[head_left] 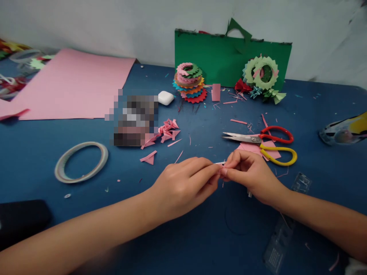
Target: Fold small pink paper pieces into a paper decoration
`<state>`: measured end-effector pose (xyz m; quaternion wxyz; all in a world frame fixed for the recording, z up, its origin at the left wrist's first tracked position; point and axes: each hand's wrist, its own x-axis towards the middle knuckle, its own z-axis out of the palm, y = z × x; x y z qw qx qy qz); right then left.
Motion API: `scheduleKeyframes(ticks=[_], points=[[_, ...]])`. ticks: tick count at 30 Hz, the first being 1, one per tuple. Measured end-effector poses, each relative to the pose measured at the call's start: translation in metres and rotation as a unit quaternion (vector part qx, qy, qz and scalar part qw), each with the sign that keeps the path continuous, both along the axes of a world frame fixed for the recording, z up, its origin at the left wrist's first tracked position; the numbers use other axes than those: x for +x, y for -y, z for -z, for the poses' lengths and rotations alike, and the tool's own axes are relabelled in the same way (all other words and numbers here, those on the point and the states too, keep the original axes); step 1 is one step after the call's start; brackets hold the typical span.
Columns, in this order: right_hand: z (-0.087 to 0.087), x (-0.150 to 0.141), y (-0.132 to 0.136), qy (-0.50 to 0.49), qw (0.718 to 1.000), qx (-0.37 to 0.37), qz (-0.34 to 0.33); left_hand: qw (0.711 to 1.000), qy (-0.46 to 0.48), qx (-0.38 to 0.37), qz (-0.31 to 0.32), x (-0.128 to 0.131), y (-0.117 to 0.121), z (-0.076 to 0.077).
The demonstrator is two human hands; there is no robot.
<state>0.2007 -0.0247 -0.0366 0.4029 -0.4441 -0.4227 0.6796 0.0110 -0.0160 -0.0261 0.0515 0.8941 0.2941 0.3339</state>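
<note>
My left hand (183,187) and my right hand (254,173) meet fingertip to fingertip over the blue table. Both are closed in a pinch. A thin whitish sliver (220,163) shows between them; what they grip is mostly hidden by the fingers. Just beyond my right hand lie scissors (254,139) with one red and one yellow handle, blades parted, on top of pink paper (245,150). Left of the hands are folded pink paper pieces (169,130), bunched together, and a single folded pink piece (149,157).
A tape roll (59,168) lies at left, near a pixelated rectangular object (134,120) and a white case (165,98). Behind stand a green board (212,57), a stack of coloured paper rings (190,86) and green paper rings (273,78). A large pink sheet (77,88) spreads at back left.
</note>
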Motion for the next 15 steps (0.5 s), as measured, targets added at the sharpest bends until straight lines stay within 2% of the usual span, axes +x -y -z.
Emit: scheduleKeyframes(ticks=[8,15], points=[[-0.0005,-0.0024,0.0005,0.000,1.000,-0.007,0.009,1.000,-0.014,0.013,-0.001,-0.0012,0.0003,0.0002],[-0.0029,0.0003,-0.0012,0.060,0.997,0.048,0.004,0.999,-0.031,0.017,0.008,-0.0031,-0.0001,0.0005]])
